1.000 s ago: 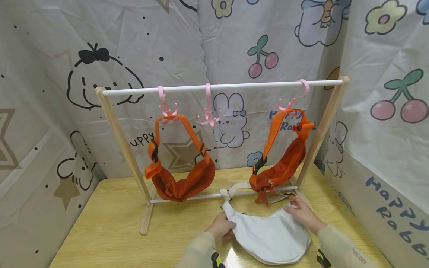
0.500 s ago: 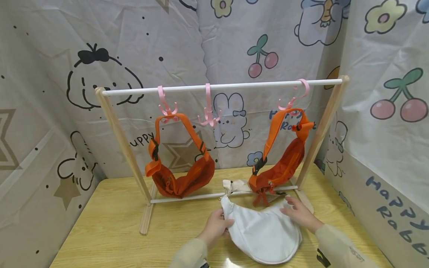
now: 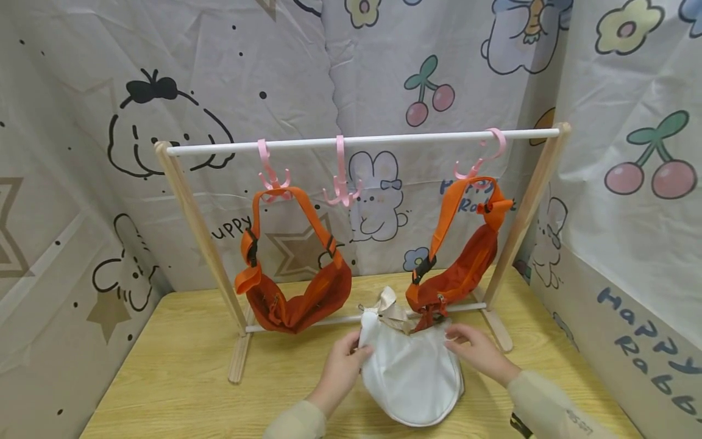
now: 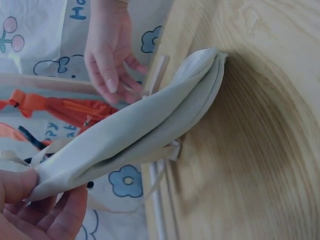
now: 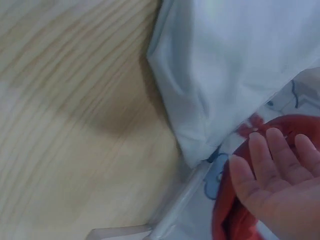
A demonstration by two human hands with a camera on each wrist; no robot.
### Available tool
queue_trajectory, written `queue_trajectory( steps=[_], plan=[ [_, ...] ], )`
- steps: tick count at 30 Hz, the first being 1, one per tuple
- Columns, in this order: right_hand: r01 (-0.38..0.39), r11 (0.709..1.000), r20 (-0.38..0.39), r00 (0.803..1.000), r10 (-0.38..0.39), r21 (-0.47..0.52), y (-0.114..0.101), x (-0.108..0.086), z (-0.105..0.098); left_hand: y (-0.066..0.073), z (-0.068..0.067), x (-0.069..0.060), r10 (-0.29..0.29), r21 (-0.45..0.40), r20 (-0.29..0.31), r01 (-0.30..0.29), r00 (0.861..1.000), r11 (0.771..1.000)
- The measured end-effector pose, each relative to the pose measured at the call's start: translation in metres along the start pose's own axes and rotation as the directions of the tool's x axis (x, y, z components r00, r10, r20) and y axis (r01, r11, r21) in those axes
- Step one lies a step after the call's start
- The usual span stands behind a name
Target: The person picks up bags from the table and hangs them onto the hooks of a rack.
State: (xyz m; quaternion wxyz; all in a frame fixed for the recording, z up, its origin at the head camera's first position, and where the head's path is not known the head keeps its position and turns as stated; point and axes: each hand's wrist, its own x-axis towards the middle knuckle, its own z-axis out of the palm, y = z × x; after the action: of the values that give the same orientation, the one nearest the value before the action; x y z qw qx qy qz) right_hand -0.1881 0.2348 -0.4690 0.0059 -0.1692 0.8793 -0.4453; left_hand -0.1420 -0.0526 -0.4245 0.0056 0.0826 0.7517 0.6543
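A white crescent-shaped bag [image 3: 411,375] is held up over the table in front of the rack. My left hand [image 3: 341,371] pinches its upper left end between thumb and fingers, also plain in the left wrist view, where the bag [image 4: 135,122] hangs folded. Beside the bag's right end is my right hand [image 3: 481,353]; in the right wrist view that hand [image 5: 280,185] has loosely extended fingers, apart from the cloth. A cream strap [image 3: 390,308] bunches above the bag. Behind it hang an orange bag [image 3: 298,305] at left and another orange bag [image 3: 463,277] at right.
The rack has a white top rail [image 3: 406,140], a lower rail [image 3: 329,322] and wooden legs [image 3: 203,238]. Pink hooks hang from the top rail; the middle hook [image 3: 342,183] carries no bag. The wooden table [image 3: 164,366] meets printed cloth walls.
The white bag has swung left and narrowed in view, its strap bunching up. My left hand has moved slightly left and up with it; my right hand has shifted left and come off its right end.
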Motion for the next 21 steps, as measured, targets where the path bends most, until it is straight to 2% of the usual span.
queue_trajectory(
  steps=[4, 9, 13, 16, 21],
  plan=[
    [-0.001, 0.999, 0.036, 0.999, 0.0, 0.04, -0.009, 0.006, 0.004, 0.004, -0.003, -0.001, 0.074, 0.061, -0.023, -0.073, 0.997, 0.996],
    [-0.045, 0.997, 0.064, 0.997, 0.042, 0.055, -0.019, 0.011, 0.012, 0.009, -0.008, -0.002, 0.101, 0.126, -0.044, -0.095, 0.994, 0.987],
    [-0.056, 0.996, 0.067, 0.996, 0.052, 0.071, -0.023, 0.014, 0.018, 0.013, -0.012, -0.001, 0.14, 0.204, -0.063, -0.125, 0.988, 0.971],
    [-0.035, 0.994, 0.061, 0.998, 0.028, 0.105, -0.025, 0.016, 0.021, 0.016, -0.015, -0.001, 0.186, 0.245, -0.075, -0.163, 0.98, 0.956],
    [0.038, 0.993, 0.046, 0.998, -0.044, 0.114, -0.032, 0.019, 0.024, 0.019, -0.02, 0.0, 0.243, 0.26, -0.071, -0.217, 0.968, 0.941]
  ],
)
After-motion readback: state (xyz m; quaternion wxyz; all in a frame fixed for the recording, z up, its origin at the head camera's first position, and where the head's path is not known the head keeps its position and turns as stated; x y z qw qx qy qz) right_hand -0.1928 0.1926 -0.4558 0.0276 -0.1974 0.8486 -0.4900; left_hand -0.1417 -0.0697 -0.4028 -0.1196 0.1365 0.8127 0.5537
